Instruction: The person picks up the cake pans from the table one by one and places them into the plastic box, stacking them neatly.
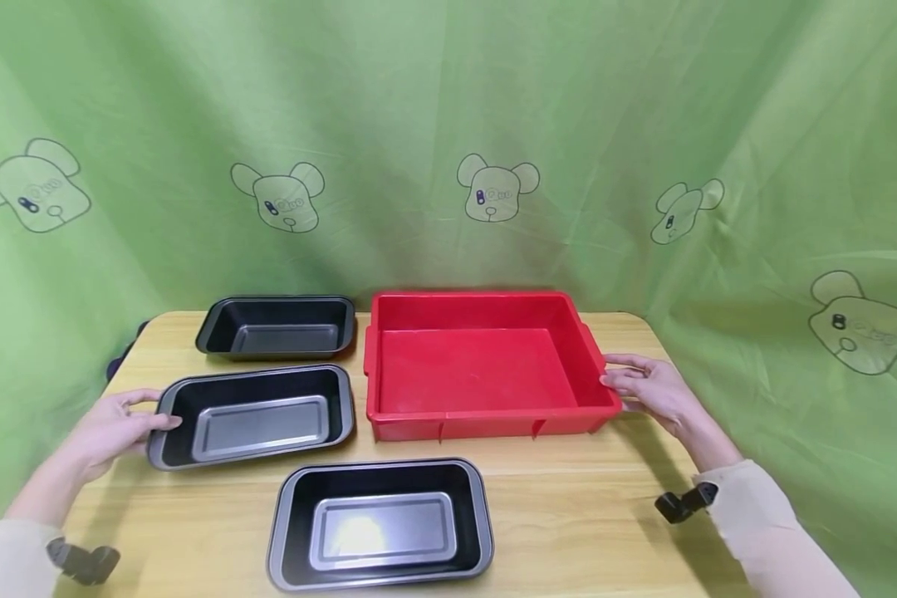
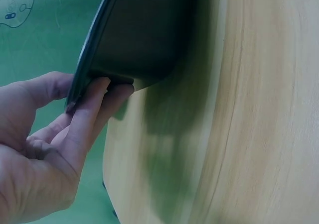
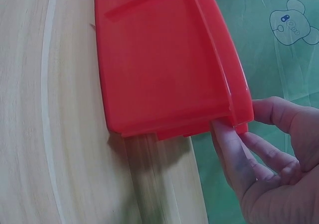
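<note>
My left hand (image 1: 110, 430) pinches the left end of a dark loaf pan (image 1: 262, 428), thumb over the rim and fingers beneath it. The left wrist view shows that pan's outer wall (image 2: 144, 30) close up, with a shadow on the tabletop below. At the right, my right hand (image 1: 656, 390) grips the right rim of a shallow red plastic bin (image 1: 463, 374). In the right wrist view, the hand (image 3: 269, 169) holds the bin at its corner, with some fingers partly hidden by the rim. Nothing lies inside the pan or the bin.
A second loaf pan (image 1: 276, 328) stands at the back left, behind the held one. A third loaf pan (image 1: 381, 525) sits at the front middle. All rest on a light wooden table (image 1: 568, 515). Green curtain (image 1: 404, 124) surrounds the table's back and sides.
</note>
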`<act>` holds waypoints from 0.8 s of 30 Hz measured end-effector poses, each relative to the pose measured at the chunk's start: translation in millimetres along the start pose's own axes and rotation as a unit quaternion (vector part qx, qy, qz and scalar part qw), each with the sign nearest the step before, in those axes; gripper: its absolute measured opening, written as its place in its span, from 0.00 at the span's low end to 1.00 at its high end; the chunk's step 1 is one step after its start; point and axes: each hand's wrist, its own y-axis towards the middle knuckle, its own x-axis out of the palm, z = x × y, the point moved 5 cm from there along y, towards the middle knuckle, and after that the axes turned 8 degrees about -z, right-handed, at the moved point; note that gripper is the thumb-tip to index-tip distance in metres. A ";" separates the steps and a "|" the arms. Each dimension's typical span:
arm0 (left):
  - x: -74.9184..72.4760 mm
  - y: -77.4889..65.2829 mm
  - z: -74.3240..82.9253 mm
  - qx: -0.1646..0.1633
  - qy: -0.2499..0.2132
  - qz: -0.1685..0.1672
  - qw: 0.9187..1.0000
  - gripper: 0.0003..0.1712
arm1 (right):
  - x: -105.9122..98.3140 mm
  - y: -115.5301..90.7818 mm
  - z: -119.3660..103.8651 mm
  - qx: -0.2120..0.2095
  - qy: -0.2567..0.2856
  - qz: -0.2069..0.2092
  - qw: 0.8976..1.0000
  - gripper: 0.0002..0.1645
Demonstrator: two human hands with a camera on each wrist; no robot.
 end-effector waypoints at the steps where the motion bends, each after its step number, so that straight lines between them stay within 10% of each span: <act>1: -0.8 -1.3 0.2 -0.002 0.001 0.000 1.000 0.23 | 0.0 0.1 0.1 -0.001 0.000 -0.001 1.000 0.45; 24: -13.1 -31.3 16.4 0.032 -0.082 0.010 0.996 0.21 | 0.8 -1.1 0.6 -0.002 0.015 -0.003 1.000 0.46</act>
